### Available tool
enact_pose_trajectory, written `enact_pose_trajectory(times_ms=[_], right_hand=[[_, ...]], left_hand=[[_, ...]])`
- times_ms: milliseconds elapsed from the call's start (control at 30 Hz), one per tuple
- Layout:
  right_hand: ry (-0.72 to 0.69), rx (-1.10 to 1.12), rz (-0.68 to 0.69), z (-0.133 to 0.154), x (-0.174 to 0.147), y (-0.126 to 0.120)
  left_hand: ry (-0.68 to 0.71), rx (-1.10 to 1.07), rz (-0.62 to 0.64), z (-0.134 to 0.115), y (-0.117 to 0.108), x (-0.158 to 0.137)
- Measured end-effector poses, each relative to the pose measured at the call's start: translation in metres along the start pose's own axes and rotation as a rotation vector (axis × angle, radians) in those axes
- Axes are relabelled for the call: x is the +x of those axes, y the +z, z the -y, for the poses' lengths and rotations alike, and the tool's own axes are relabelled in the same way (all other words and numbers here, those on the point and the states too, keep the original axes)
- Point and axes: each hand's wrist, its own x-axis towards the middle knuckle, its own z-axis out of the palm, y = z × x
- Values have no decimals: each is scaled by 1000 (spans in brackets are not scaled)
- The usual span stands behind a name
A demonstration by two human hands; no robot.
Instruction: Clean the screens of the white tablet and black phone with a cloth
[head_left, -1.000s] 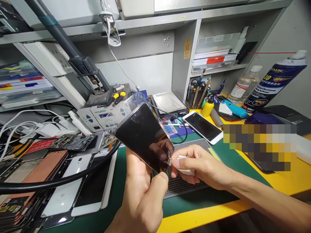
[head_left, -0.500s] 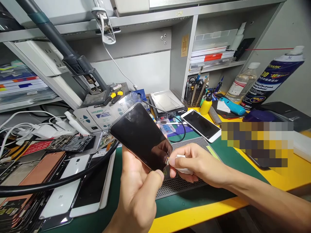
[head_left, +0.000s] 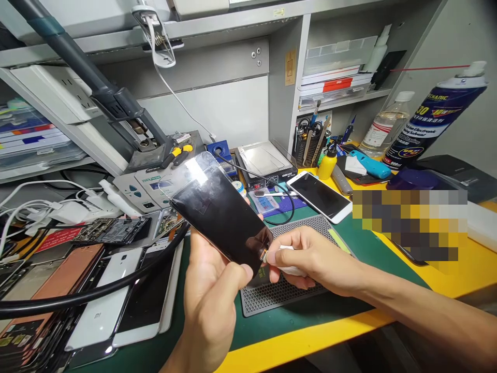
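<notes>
My left hand (head_left: 212, 295) is closed round a smartphone (head_left: 223, 217), which it holds up tilted above the mat. The dark screen faces me, with a bright reflection near its upper end. My right hand (head_left: 306, 256) is closed on a crumpled white tissue or cloth (head_left: 288, 257), mostly tucked under the fingers. Its thumb and index finger pinch at the phone's lower right corner. A tiny orange-and-white bit shows at those fingertips; I cannot make out what it is.
A grey perforated pad (head_left: 267, 300) lies on the green mat (head_left: 373, 259) below the hands. Behind it lies a white phone (head_left: 320, 197). Phones and parts are stacked at left, crossed by a thick black cable (head_left: 97, 292). A spray can (head_left: 435, 116) stands at right.
The phone has tipped slightly, and a bright reflection now shows on its upper screen. Both hands have shifted a little to the left in view, with their grips unchanged.
</notes>
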Motion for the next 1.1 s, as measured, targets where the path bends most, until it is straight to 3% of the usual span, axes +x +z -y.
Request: enact_pose_trajectory(times_ms=[467,800,1100], right_hand=[[-6,-34,5,0,-1,0],[-26,-199,-14,-2,-5,-1],[-73,-187,-25,0,-7,2]], left_hand=[[15,-110,16,2,-2,5],[-101,-300,-10,-3,-6,12],[-150,-394,-11,-5,-5,16]])
